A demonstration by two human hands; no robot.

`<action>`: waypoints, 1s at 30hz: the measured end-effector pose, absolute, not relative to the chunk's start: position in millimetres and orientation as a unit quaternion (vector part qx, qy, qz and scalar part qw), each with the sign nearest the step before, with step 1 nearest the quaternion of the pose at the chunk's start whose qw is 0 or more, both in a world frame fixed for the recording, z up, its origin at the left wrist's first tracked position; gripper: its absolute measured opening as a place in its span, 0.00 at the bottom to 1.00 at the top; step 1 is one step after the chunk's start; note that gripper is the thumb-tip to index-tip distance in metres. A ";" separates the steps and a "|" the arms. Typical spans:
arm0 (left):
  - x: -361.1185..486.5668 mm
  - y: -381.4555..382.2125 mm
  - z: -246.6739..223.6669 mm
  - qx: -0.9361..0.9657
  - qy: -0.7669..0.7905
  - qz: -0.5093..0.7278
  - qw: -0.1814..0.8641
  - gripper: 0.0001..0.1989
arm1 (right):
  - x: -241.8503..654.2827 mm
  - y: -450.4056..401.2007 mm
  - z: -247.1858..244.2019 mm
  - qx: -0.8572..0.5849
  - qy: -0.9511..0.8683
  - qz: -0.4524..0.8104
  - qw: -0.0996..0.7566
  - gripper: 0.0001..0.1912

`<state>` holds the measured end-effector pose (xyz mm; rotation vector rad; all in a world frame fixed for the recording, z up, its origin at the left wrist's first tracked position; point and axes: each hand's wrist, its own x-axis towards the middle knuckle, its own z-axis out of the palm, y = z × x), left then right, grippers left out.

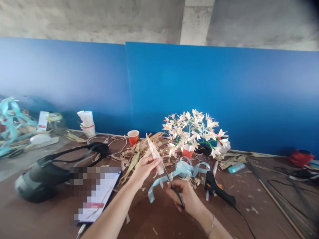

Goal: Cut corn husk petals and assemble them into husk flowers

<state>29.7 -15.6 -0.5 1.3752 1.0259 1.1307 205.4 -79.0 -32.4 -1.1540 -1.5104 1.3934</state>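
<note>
Pinched in my left hand (144, 169) is a pale dried corn husk piece (154, 150), its narrow tip pointing up and away. My right hand (183, 196) grips a pair of scissors (174, 189) with dark handles, and the blades reach up to the husk's lower right edge. Whether the blades are apart or together, I cannot tell. Just beyond my hands lies a heap of dried husks (139, 151). A light blue ribbon (159, 182) curls across the table behind the scissors. To the upper right, a bunch of cream husk flowers (191, 129) stands in a red paper cup (187, 152).
A black glue gun (219, 191) with a cord lies right of my right hand. A tablet or phone (102, 196), partly pixelated, rests left of my left arm, near a black strapped object (37, 186). Another red cup (133, 137) stands by the blue panel (174, 83).
</note>
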 end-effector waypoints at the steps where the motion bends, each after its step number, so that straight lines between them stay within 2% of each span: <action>1: 29.2 -15.4 -0.3 0.578 0.430 0.467 0.512 0.20 | 205.4 -79.2 -31.9 -0.452 -0.592 0.548 0.381 0.19; 5: 27.1 -15.4 2.6 0.591 0.440 0.451 0.503 0.23 | 205.0 -80.3 -27.7 -0.457 -0.591 0.554 0.368 0.19; 19: 24.1 -20.4 15.6 0.570 0.437 0.434 0.545 0.21 | 207.5 -82.2 -21.9 -0.468 -0.617 0.548 0.318 0.16; 30: 19.3 -15.1 6.3 0.585 0.455 0.420 0.524 0.20 | 210.1 -79.2 -26.1 -0.498 -0.610 0.543 0.292 0.15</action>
